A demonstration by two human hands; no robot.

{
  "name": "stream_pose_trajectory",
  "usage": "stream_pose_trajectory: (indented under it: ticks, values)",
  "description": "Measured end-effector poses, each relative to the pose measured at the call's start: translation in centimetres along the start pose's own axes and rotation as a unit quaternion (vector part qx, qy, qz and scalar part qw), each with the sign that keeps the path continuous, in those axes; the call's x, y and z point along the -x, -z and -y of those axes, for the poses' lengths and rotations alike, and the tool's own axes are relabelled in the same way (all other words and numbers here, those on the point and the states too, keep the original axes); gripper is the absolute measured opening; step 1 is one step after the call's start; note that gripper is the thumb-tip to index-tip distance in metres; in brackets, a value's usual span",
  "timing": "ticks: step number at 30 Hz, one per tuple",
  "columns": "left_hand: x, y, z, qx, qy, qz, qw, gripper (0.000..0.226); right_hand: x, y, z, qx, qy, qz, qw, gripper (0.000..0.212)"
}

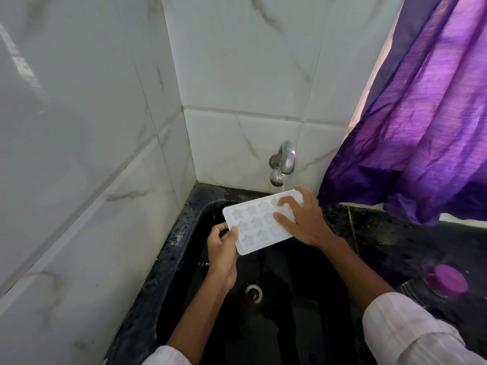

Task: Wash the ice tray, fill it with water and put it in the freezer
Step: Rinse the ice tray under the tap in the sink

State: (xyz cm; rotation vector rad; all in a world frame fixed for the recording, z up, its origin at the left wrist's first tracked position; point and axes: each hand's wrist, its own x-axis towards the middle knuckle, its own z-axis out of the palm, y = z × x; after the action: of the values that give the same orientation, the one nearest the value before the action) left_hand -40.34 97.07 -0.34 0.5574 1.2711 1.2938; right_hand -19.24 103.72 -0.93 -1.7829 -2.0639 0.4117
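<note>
The white ice tray (257,225), with its star-shaped pockets facing up, is held over the black sink (181,248), tilted so its far end rises toward the tap. The left hand (222,250) grips the near left corner, thumb on the top face and fingers curled underneath. The right hand (303,219) lies across the far right end, fingers spread and fairly straight, resting on the pockets rather than clamping, and it covers several of them. Just above that end hangs the chrome tap (284,160), fixed to the back wall, its spout right over the tray's far edge; there's a pale streak under the spout that looks like a thin run of water, though it's hard to be sure. Below the tray sits the round metal drain (253,293), in plain view between the two forearms, and the basin around it looks wet. White marble-look tiles (92,133) close in on the left and behind, making a tight corner. On the right a purple curtain (421,122) drapes down onto the dark speckled countertop (379,241), close to the right wrist. Further right on that counter stands a clear container with a purple lid (450,281), blurred. Pale sleeves (411,333) are pushed up both forearms.
</note>
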Motion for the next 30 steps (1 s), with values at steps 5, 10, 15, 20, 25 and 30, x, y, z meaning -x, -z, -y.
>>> stream_pose_trajectory:
  ticks: [5, 10, 15, 20, 25, 30]
  values:
    - [-0.7, -0.2, -0.4, 0.017, 0.007, -0.013, 1.0, 0.017, 0.0, 0.1, -0.3, -0.042, 0.003, -0.054, 0.998, 0.051]
    - [-1.1, -0.7, -0.5, 0.027, 0.018, -0.019, 0.999, 0.018, 0.3, 0.3, -0.5, -0.033, 0.011, -0.051, 0.998, 0.053]
    - [-1.7, -0.9, -0.7, 0.032, 0.023, -0.024, 0.999, 0.018, 0.1, 0.6, -0.6, 0.007, -0.007, 0.002, 1.0, 0.052]
    - [-2.1, -1.0, -1.3, 0.038, 0.016, -0.021, 0.999, 0.019, -0.1, 1.3, 0.1, 0.009, -0.01, 0.02, 1.0, 0.048]
    - [-2.4, -1.0, -1.7, 0.039, 0.018, -0.021, 0.999, 0.017, -0.5, 1.2, 0.1, 0.001, -0.004, 0.018, 1.0, 0.039]
    - [-2.1, -1.3, -1.9, 0.048, 0.024, -0.015, 0.998, 0.018, -0.4, 0.9, 0.0, 0.032, 0.009, -0.025, 0.999, 0.047]
